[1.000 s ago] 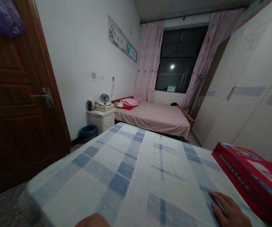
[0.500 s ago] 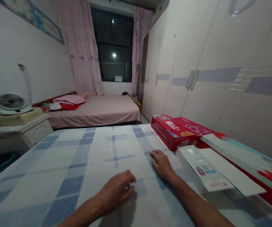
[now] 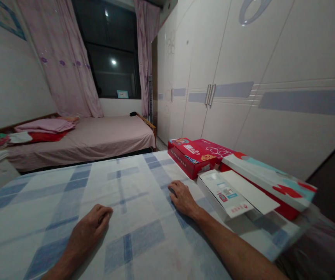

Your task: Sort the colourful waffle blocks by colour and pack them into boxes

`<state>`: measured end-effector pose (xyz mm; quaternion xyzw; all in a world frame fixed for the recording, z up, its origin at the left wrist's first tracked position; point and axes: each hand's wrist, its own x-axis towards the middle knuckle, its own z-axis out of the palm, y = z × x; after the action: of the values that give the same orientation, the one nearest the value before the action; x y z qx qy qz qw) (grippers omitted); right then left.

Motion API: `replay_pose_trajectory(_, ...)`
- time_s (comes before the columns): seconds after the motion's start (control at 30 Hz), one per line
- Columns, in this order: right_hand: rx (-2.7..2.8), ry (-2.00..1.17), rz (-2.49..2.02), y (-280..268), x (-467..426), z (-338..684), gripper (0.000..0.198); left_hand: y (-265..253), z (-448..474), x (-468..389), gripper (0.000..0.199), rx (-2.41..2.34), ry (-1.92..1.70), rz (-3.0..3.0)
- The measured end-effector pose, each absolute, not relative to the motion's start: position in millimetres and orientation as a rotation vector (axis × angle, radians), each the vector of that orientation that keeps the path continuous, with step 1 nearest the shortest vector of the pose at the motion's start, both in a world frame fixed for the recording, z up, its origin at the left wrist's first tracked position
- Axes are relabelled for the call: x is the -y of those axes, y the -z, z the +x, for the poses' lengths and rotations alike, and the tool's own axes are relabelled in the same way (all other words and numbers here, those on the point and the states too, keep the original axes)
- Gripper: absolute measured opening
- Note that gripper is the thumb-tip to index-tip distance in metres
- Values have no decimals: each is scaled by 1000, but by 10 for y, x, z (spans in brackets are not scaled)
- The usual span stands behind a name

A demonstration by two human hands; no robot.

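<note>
Now our left hand point(image 3: 93, 223) curls inward, its hold hidden; our right hand point(image 3: 182, 199) covers a dark object point(image 3: 172, 190) (grip unclear), white box point(image 3: 227, 197) already open.

The room was dimly and coolly lit. Bright light spots were caught in the dark window point(image 3: 109, 77), and thin glints by the wardrobe handles point(image 3: 212, 96). Soft shadows were cast on the tablecloth point(image 3: 135, 233) by the hands point(image 3: 183, 198). The lower right was blurred, the edges stretched.

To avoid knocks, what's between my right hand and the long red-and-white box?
A strip of checked cloth, then the open white box, as the head view shows.
</note>
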<state>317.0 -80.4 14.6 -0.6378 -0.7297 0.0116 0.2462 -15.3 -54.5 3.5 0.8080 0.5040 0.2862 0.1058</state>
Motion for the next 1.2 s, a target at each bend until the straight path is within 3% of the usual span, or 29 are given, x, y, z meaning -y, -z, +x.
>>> replay_pose_trajectory(0.27, 1589, 555, -2150, -746, 1440, 3883, 54, -34, -163, 548, 27, -1503, -817, 2372)
replay_pose_trajectory(0.47, 1602, 274, -2512, -580, 1691, 4313, 76, -46, -146, 550, 27, -1507, -812, 2356)
replay_pose_trajectory(0.7, 1670, 393, -2588, -537, 1707, 4166, 63, -27, -157, 550, 25, -1497, -837, 2374)
replay_pose_trajectory(1.2, 1746, 270, -2566, -586, 1737, 4166, 64, -4, -163, 541, 26, -1516, -804, 2372)
